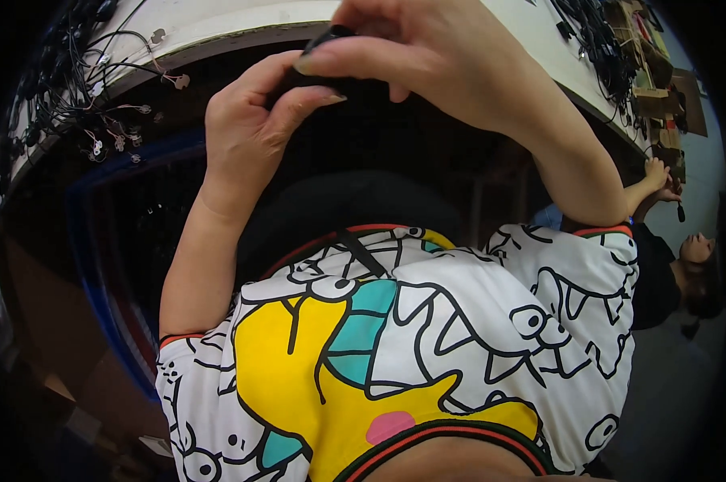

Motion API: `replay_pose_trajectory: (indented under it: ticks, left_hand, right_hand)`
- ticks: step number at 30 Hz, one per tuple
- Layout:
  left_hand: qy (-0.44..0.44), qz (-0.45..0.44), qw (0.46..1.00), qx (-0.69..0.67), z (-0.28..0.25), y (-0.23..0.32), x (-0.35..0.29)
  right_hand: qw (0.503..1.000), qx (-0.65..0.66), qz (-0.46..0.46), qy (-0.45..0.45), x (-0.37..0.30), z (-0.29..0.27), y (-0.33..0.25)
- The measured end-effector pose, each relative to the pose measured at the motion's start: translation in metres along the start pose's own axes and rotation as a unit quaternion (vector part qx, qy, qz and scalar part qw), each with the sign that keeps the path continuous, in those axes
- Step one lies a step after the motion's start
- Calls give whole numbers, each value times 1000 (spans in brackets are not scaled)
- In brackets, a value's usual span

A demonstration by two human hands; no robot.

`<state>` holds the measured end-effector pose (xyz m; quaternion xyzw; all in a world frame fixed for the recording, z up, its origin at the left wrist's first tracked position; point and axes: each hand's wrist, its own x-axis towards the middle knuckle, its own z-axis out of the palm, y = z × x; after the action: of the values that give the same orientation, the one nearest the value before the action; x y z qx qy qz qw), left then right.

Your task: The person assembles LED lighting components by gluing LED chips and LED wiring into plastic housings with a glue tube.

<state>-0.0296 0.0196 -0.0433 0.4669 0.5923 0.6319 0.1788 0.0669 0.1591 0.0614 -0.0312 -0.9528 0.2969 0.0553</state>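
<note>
Both hands meet at the top of the view, just in front of the table's edge. A small black piece [328, 37] shows between them; its kind cannot be made out, as my fingers cover most of it. My left hand [254, 112] is closed round its lower left side, with the thumb stretched along it. From the right, my right hand [415, 56] pinches the piece between thumb and fingers. The right fingertips are partly cut off by the upper edge of the picture.
A white table [218, 28] curves along the top. Black cables with bare ends [110, 104] hang over its left edge; a pile of black cables [600, 60] lies at right. A blue-rimmed container [98, 265] stands below left. Another person [660, 273] works at far right.
</note>
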Motion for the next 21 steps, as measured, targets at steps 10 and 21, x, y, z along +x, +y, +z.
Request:
replay_pose_trajectory:
  ticks: [10, 21]
  left_hand:
    - [56, -201, 923, -323, -45, 4, -4]
    - [109, -199, 866, -445, -23, 16, 13]
  right_hand:
    - [965, 70, 118, -223, -13, 127, 108]
    - [866, 424, 259, -63, -30, 147, 89]
